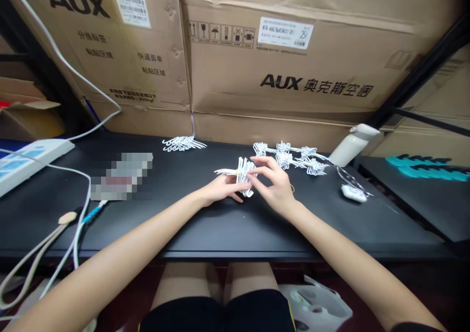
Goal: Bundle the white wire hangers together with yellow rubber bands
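Note:
A bundle of thin white hooks [243, 175] with a yellow band round it is held between both hands above the black table. My left hand [223, 189] is closed on it from the left and below, the thumb lying across its lower part. At its right side, my right hand [273, 181] pinches the bundle with thumb and fingertips. Loose white hooks [183, 143] lie fanned out at the back left. Several tied bundles of white hooks [284, 159] rest behind my right hand, and a thin yellow loop [293, 188] shows beside that hand.
Large cardboard boxes [279, 92] stand along the back. A pale bottle [353, 145], glasses [350, 179] and a white earbud case [354, 193] are at the right. On the left lie a blurred-out phone-like slab [123, 175], a white power strip [33, 160] and cables.

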